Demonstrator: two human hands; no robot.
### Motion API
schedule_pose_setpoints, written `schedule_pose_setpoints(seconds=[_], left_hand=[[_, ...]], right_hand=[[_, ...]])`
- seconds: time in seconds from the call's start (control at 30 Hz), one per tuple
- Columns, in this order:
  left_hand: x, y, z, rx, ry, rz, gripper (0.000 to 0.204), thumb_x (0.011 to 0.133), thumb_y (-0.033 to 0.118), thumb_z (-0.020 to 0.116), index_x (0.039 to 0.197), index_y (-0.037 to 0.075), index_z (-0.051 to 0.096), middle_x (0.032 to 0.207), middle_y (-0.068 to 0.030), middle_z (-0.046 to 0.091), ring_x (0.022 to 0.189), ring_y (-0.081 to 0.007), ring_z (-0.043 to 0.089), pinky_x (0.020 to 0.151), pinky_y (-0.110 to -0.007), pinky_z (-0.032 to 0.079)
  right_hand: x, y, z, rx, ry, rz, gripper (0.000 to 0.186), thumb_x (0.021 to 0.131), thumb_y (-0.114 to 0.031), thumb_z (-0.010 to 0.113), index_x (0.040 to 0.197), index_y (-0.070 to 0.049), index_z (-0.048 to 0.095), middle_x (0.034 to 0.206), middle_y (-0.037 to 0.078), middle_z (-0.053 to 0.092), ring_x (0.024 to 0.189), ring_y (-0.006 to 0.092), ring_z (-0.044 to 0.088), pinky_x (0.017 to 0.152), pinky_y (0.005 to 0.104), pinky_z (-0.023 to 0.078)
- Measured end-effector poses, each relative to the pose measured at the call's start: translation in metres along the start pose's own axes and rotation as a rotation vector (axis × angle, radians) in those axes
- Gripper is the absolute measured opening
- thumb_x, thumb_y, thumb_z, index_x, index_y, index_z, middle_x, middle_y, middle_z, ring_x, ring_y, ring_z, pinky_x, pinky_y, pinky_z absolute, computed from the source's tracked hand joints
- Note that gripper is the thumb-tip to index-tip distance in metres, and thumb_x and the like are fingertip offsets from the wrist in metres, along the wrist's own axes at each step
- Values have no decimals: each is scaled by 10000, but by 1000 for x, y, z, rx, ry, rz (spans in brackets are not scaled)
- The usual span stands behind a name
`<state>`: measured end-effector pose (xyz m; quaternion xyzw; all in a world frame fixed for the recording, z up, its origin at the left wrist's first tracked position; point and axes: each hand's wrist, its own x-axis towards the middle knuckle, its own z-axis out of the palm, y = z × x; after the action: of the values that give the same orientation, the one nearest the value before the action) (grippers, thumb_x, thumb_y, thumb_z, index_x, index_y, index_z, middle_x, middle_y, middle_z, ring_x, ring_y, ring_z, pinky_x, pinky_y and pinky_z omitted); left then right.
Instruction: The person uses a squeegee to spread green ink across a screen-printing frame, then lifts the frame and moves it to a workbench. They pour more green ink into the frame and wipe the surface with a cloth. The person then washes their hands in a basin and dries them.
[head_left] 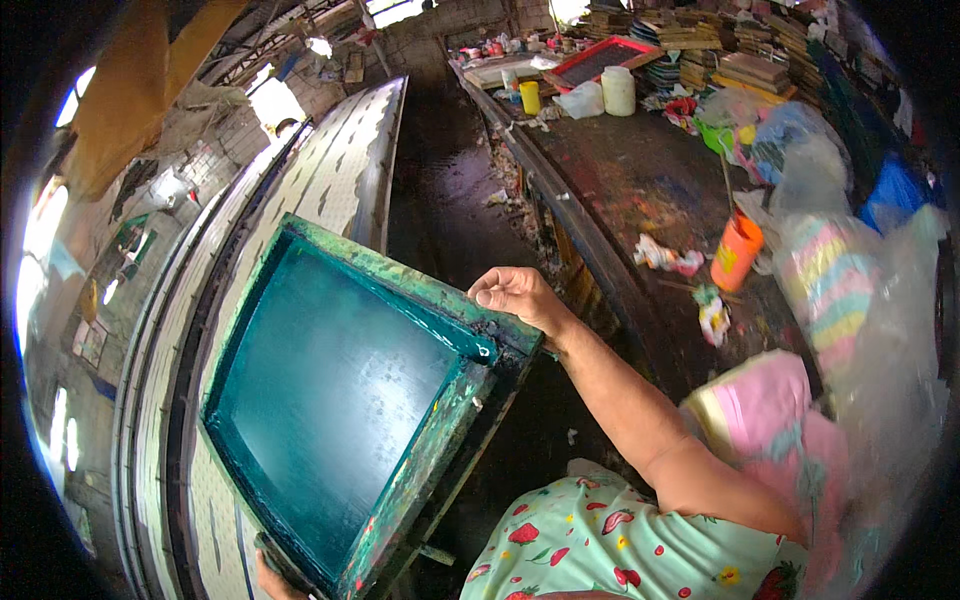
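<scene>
A screen printing frame [325, 375] is tilted in front of me, its teal mesh set inside wooden sides stained green and dark. My left hand [272, 578] grips its lower side near the bottom of the view; most of those fingers are hidden behind the wood. At the upper right corner, my right hand [518, 298] is closed at the frame's edge, thumb and fingers drawn together. Below the frame and to its left runs a long printing table [345, 165] covered with pale, patterned material.
To the right stands a dark, paint-stained worktable [620, 185]. On it are an orange container [737, 250] with a stick, a white jar [618, 91], a yellow cup [530, 97], a red-framed screen [600, 62] and crumpled plastic [815, 160]. A dark aisle [435, 170] separates both tables.
</scene>
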<state>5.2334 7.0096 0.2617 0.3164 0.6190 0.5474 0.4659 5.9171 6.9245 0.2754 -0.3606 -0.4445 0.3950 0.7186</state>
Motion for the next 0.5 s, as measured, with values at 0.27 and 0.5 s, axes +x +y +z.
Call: schedule_pose_setpoints(seconds=[0.27,0.5], left_hand=[[35,30,175,267,88,-48,733,1045,650,611,1467,59,716,1411,-133,734,1209,-346,708,939,-478,616],[184,30,358,143,175,-4,605,1110,530,532,1430,44,698,1284,-153,722,1082,-330,716,927,-471,604]], right_hand=[[181,60,-98,-14,-55,63,155,1033,-151,792,1142,-41,793,1106,60,811,1034,129,733,963,318,580],[377,149,-172,96,-31,92,179,1022,-167,823,1136,-34,784,1097,43,788,1019,118,713,943,312,573]])
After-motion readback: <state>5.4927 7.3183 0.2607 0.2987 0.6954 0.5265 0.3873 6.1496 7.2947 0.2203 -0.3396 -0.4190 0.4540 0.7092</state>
